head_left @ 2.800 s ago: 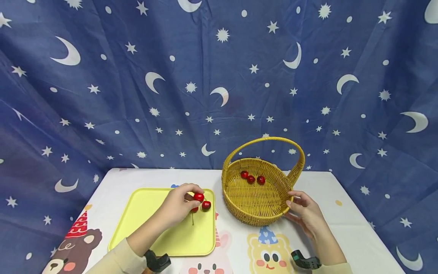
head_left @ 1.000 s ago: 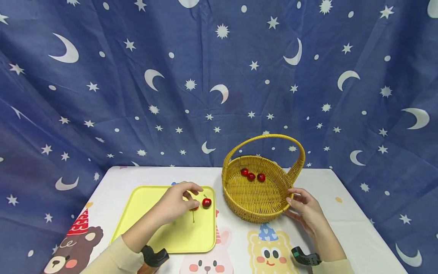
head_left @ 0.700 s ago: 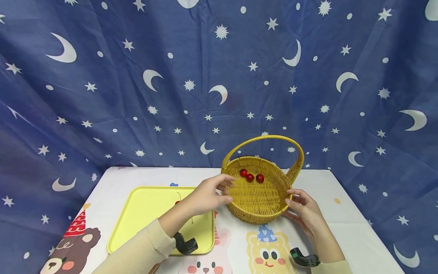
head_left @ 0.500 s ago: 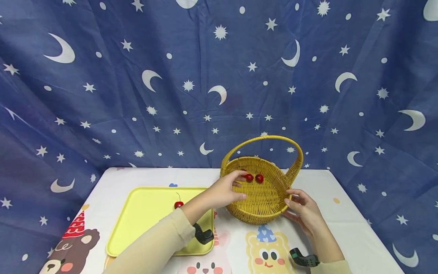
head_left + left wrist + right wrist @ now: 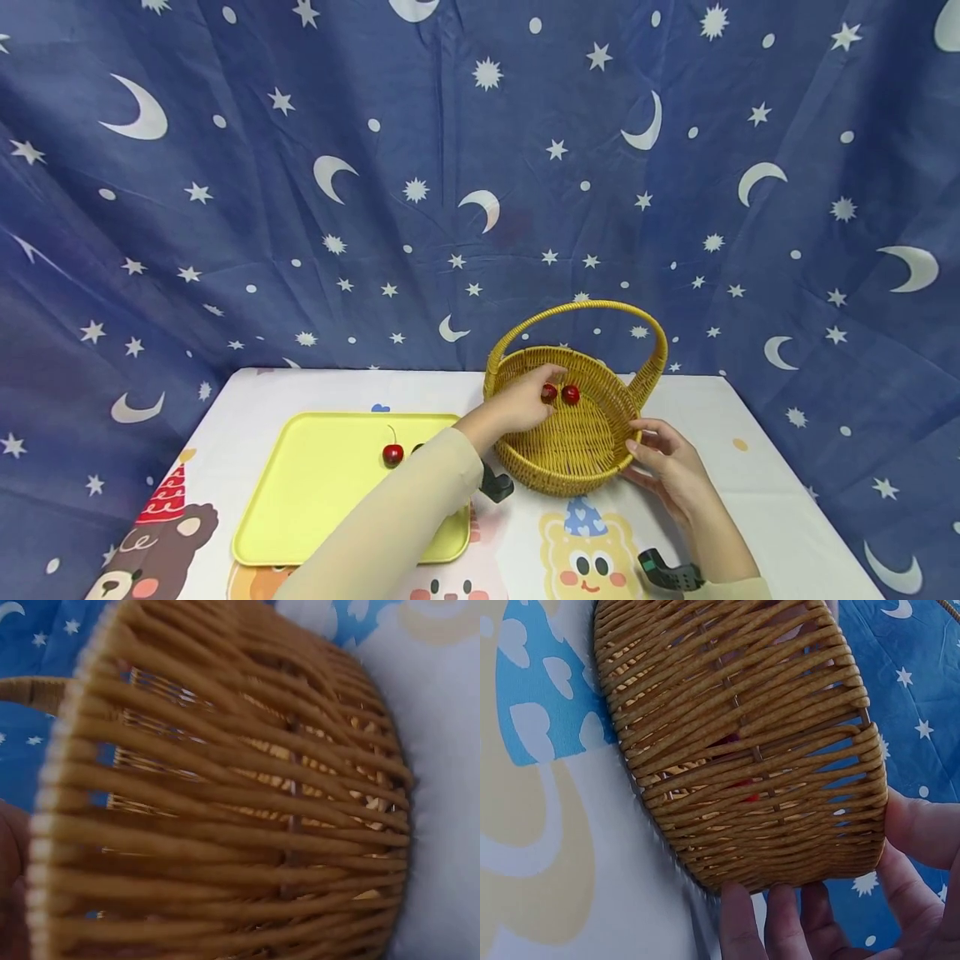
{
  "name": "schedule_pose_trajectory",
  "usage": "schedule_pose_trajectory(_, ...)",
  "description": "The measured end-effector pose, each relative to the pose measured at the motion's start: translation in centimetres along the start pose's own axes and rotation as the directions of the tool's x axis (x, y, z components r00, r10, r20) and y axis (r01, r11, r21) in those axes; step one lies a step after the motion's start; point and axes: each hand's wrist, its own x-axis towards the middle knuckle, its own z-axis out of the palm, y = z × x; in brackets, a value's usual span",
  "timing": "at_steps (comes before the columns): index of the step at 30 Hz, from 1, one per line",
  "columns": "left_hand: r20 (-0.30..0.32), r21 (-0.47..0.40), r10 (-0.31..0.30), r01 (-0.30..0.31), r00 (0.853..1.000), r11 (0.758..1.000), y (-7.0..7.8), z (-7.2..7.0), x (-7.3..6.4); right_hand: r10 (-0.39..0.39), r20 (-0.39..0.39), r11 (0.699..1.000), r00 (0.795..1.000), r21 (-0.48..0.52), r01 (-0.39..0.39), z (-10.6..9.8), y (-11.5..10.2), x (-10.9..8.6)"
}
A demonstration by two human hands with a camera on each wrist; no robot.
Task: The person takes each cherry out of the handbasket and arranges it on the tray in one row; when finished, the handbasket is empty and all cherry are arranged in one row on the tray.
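Observation:
A round wicker basket [image 5: 551, 479] with a tall arched handle stands right of centre in the head view. My right hand [image 5: 675, 467] holds its right rim, thumb at the top edge and fingers against the outer wall. My left hand [image 5: 525, 400] reaches over the left rim into the basket, thumb and fingers apart around a cherry [image 5: 549, 393]. Beside it lies a second cherry [image 5: 571, 395]. Left of the basket a yellow tray [image 5: 315, 500] carries a cherry with its stem up [image 5: 392, 455]; my left sleeve covers another part of it. Only the basket's woven side [image 5: 225, 825] fills the left wrist view.
A white tablecloth [image 5: 750, 467] printed with cartoon animals lies under everything. Behind the table hangs a blue curtain [image 5: 480, 167] with moons and stars. The basket's handle [image 5: 577, 305] arches above the left hand.
My left hand pinched a cherry over the tray, then came away without one visible and moved right into the basket. It now hides one of three basket cherries. The right hand stays on the rim.

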Motion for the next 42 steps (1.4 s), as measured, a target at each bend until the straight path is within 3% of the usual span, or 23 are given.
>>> schedule_pose_trajectory(7,-0.010,0.036,-0.083,0.084,0.996,0.996,-0.6,1.0,1.4,0.016,-0.011,1.000,1.000,0.000,-0.016,-0.1,0.1,0.0)
schedule_pose_trajectory(13,0.021,0.140,-0.078,0.075,0.997,0.987,-0.9,1.1,1.8,0.017,-0.018,1.000,1.000,-0.010,-0.017,0.0,0.1,0.1)
schedule_pose_trajectory(19,-0.032,0.143,-0.069,0.073,0.997,0.987,-1.0,1.2,2.0,0.017,-0.018,1.000,1.000,-0.011,-0.017,-0.1,0.1,0.2)
schedule_pose_trajectory(22,-0.053,0.134,-0.110,0.116,0.992,0.984,-1.1,1.4,2.2,0.014,-0.020,1.000,1.000,-0.011,-0.015,-0.1,0.1,0.1)
schedule_pose_trajectory(26,-0.030,0.149,-0.191,0.193,0.981,0.970,-1.4,1.5,2.5,0.009,-0.019,1.000,1.000,-0.001,-0.009,-0.1,0.1,0.2)
schedule_pose_trajectory(28,-0.027,0.177,-0.202,0.204,0.979,0.963,-1.5,1.6,2.4,0.008,-0.017,1.000,1.000,0.005,-0.008,0.0,0.1,0.2)
schedule_pose_trajectory(36,-0.003,0.259,-0.149,0.145,0.989,0.955,-1.1,1.6,1.9,0.005,-0.016,1.000,1.000,0.015,-0.005,0.2,0.1,0.4)
schedule_pose_trajectory(42,-0.041,0.197,-0.044,0.051,0.998,0.979,-0.3,1.3,1.3,0.004,-0.022,1.000,1.000,0.013,-0.003,0.0,0.3,0.3)
